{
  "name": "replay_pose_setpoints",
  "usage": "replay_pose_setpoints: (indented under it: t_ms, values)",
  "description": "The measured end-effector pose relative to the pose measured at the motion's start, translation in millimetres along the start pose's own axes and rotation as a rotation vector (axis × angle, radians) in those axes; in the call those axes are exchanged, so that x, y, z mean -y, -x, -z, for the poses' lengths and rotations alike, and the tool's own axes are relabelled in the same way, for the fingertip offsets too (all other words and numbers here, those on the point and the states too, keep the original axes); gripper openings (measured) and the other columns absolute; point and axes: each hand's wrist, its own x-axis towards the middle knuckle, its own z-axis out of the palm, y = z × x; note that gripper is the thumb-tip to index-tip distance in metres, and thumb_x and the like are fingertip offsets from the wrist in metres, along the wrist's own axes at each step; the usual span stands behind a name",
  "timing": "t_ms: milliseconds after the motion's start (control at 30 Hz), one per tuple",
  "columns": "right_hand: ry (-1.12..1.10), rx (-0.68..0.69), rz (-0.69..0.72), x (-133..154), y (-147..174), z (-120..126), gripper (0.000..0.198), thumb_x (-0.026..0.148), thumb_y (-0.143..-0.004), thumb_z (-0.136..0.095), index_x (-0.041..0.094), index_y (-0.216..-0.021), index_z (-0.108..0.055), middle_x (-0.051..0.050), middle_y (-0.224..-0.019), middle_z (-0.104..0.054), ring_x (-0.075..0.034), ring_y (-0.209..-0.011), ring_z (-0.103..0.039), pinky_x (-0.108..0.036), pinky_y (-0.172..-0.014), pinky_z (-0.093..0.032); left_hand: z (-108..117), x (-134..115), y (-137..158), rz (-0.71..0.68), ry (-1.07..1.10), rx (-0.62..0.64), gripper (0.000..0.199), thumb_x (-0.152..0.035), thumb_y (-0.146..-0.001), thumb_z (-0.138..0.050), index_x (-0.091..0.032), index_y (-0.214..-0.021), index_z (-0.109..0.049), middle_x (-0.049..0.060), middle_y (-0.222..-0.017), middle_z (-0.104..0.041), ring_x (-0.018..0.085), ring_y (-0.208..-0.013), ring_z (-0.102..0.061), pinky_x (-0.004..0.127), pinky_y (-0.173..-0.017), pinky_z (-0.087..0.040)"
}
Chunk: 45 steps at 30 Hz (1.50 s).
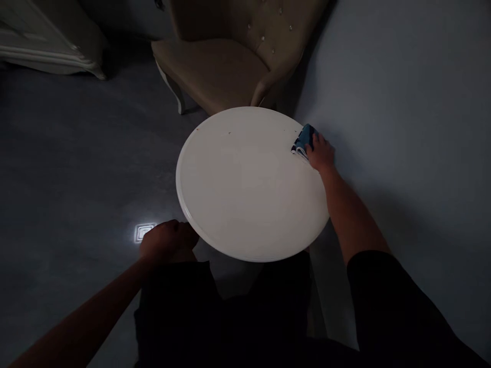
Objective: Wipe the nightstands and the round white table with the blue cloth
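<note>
A round white tabletop (245,189) fills the middle of the view, with a few small dark specks near its far edge. At its far right rim, my right hand (321,152) presses a folded blue cloth (306,137) with dark and white parts against the surface. The fingers are closed over the cloth, and part of it is hidden under them. My left hand (164,240) is by my knee, just outside the tabletop's near left edge. Its fingers look curled in with nothing visible in them, though this area is dark.
A tan chair (215,66) with a buttoned back stands directly behind the table. A pale wall (414,128) runs close along the right side. At the far left is a light cabinet (49,41) on the grey floor (95,153). My legs are under the near edge.
</note>
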Motion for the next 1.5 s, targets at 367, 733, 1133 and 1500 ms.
replay_pose_setpoints:
  t_ms: [367, 733, 1133, 1500]
  values:
    - [-0.080, -0.008, -0.048, -18.9, 55.2, 2.1, 0.087, 0.066, -0.123, -0.032, 0.007, -0.186, -0.037, -0.034, -0.191, -0.032, -0.056, -0.169, -0.042, -0.084, -0.129, -0.042, 0.8, -9.4, 10.0, -0.024, -0.012, -0.044, 0.058, -0.055, -0.107, -0.045, -0.018, -0.118, -0.088, 0.024, -0.132, -0.087, 0.042, -0.117, -0.082, 0.044, -0.087, -0.060]
    - [-0.123, 0.008, 0.091, -6.5, 362.1, -16.6, 0.076, 0.047, -0.117, -0.054, 0.017, -0.186, -0.041, -0.020, -0.198, -0.027, -0.055, -0.183, -0.012, -0.087, -0.137, -0.033, -4.4, -10.6, 19.3, -0.073, 0.020, -0.062, 0.060, -0.051, -0.108, -0.043, -0.014, -0.120, -0.089, 0.028, -0.134, -0.085, 0.047, -0.121, -0.081, 0.051, -0.094, -0.062]
    - [0.005, 0.089, 0.152, 5.6, 304.5, 12.0, 0.075, 0.054, -0.118, -0.048, 0.027, -0.188, -0.042, -0.014, -0.199, -0.027, -0.059, -0.180, -0.017, -0.097, -0.131, -0.031, 2.1, -13.5, 21.3, -0.038, 0.051, -0.001, 0.060, -0.059, -0.106, -0.045, -0.020, -0.117, -0.090, 0.024, -0.133, -0.086, 0.046, -0.118, -0.081, 0.049, -0.090, -0.061]
    - [0.018, 0.083, 0.117, 13.5, 10.8, 8.0, 0.096, 0.081, -0.117, -0.024, 0.020, -0.191, -0.030, -0.023, -0.199, -0.020, -0.064, -0.176, -0.022, -0.102, -0.127, -0.026, 3.5, -6.5, 1.2, 0.031, 0.085, 0.019, 0.067, -0.068, -0.108, -0.043, -0.024, -0.109, -0.093, 0.023, -0.123, -0.088, 0.042, -0.104, -0.081, 0.048, -0.087, -0.060]
